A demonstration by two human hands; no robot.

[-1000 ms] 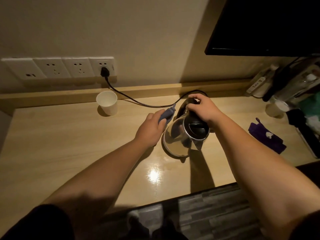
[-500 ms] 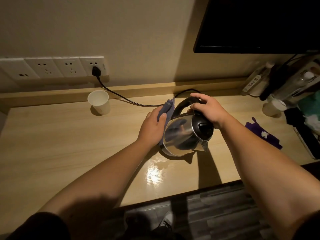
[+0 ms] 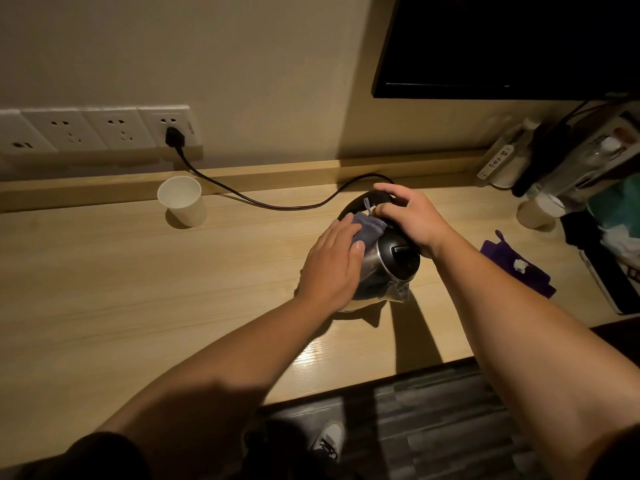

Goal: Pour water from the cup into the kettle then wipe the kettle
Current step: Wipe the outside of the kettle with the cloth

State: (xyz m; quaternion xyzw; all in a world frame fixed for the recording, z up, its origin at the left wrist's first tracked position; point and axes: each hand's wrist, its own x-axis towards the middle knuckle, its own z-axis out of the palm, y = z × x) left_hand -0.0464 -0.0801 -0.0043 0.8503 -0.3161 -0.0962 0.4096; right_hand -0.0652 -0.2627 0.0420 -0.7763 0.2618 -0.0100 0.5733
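A steel kettle (image 3: 393, 268) with a black lid and handle stands tilted on the wooden desk (image 3: 138, 289), spout toward me. My right hand (image 3: 410, 216) grips its black handle at the far side. My left hand (image 3: 334, 263) lies flat on the kettle's left flank, pressing a grey-blue cloth (image 3: 367, 228) against the steel. Part of the cloth shows beyond my fingers. A white paper cup (image 3: 181, 200) stands upright at the back left, well apart from both hands.
A black power cord (image 3: 277, 205) runs from the wall socket (image 3: 171, 135) across the back of the desk to the kettle. A purple cloth (image 3: 517, 268) lies to the right. Bottles and clutter (image 3: 571, 188) crowd the right end. A dark screen (image 3: 502, 46) hangs above.
My left hand slid with the cloth from the kettle's far left side over its upper flank, toward me. The kettle turned a little under my right hand's grip.
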